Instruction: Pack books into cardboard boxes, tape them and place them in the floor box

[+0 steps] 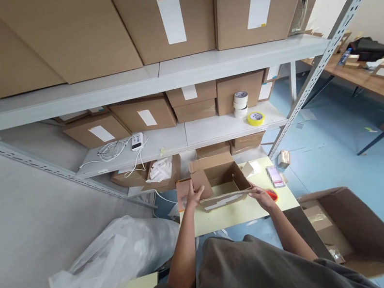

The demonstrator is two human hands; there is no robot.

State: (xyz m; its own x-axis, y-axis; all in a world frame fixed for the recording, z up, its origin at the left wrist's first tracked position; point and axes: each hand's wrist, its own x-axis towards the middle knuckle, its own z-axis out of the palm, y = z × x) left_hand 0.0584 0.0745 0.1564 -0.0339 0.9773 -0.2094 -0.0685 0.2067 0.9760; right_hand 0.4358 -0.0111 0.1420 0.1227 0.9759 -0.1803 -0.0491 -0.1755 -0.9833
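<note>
An open cardboard box [223,201] is between my hands over a small pale yellow table [215,221]. Its flaps are up and the bare inside shows. My left hand [194,196] grips the box's left side, thumb on the flap. On the near right corner, my right hand [261,197] holds the edge with its fingers. Just beside the right hand lies a red and orange roll [271,194], perhaps tape. Behind the box are white papers [254,168], and a pinkish-purple packet [275,176] lies at the table's right.
Metal shelving [180,73] with large cartons [167,20] rises ahead. Its middle shelf bears white tape rolls [240,101], a yellow tape roll [256,118] and a power strip [137,142]. A big open carton [368,227] stands right; bulky plastic wrap [122,254] lies left.
</note>
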